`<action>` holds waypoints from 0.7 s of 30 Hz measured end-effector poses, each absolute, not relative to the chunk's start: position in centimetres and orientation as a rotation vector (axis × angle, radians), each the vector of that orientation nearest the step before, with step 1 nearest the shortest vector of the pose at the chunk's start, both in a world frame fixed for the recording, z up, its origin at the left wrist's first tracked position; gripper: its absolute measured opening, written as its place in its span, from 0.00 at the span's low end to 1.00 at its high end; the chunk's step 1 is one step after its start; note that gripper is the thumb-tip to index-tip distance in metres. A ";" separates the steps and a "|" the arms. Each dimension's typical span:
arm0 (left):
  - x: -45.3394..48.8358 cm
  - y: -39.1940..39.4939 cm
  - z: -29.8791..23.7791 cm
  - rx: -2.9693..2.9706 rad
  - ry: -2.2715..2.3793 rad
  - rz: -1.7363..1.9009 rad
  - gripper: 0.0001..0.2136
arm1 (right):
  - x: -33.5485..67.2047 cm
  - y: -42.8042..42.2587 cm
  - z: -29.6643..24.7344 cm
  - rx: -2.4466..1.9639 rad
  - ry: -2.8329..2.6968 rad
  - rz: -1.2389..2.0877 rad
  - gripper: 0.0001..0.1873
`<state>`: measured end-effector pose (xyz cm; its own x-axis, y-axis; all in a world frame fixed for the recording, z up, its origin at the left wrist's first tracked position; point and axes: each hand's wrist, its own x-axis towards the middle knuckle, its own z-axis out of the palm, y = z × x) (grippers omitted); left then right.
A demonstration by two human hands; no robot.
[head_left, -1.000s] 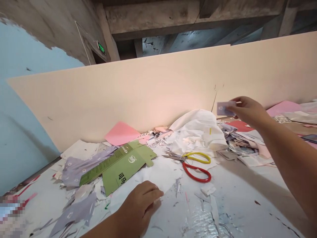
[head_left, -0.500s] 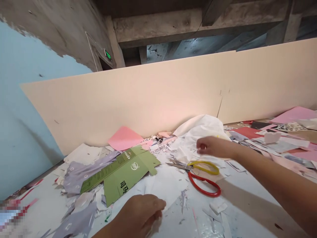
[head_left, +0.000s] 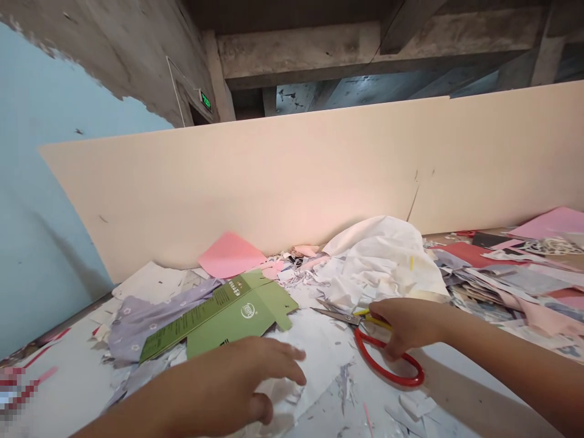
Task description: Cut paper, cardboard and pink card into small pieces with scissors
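Observation:
My right hand (head_left: pixel 406 325) rests on the scissors (head_left: pixel 387 365), which have one yellow and one red handle loop and lie on the white table. Its fingers curl over the yellow loop and reach into the red one, with the blades pointing left. My left hand (head_left: pixel 246 377) lies flat with fingers stretched over a white sheet of paper (head_left: pixel 314 359) near the front of the table. Just beyond it lies a flattened green carton (head_left: pixel 228 313).
A tall beige board (head_left: pixel 296 182) stands along the back of the table. A crumpled white cloth or paper heap (head_left: pixel 378 261) sits behind the scissors. Pink sheets (head_left: pixel 230 254), lilac patterned scraps (head_left: pixel 146 313) and mixed paper offcuts (head_left: pixel 502 274) litter the surface.
My right hand dropped the small lilac card at the right, swung left and down, and now grips the scissors' handles. My left hand slid forward and spread its fingers on the white paper.

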<state>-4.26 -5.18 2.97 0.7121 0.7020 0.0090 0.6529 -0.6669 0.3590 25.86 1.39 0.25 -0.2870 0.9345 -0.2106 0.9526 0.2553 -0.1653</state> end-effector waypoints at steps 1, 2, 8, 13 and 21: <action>-4.9 -4.6 3.3 2.604 1.101 0.185 0.21 | 26.0 1.2 0.3 1.850 2.426 -0.405 0.16; -5.7 -3.8 3.6 2.592 1.197 0.165 0.21 | 26.2 1.0 0.4 1.878 2.408 -0.413 0.15; -11.2 5.4 3.8 2.425 1.993 0.063 0.16 | 28.3 -0.4 1.7 1.985 2.363 -0.394 0.04; -13.4 11.7 2.0 2.415 2.159 -0.021 0.12 | 28.2 -0.5 0.3 1.976 2.513 -0.606 0.13; -14.7 14.7 -1.7 2.428 2.177 -0.088 0.15 | 24.8 -0.1 -3.2 1.759 2.775 -0.432 0.10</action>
<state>-14.66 14.70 -1.74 0.1112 0.9930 0.0408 0.9865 -0.1054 -0.1257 24.81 -0.10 -3.18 -0.4260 0.9047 0.0060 0.8601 0.4070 -0.3075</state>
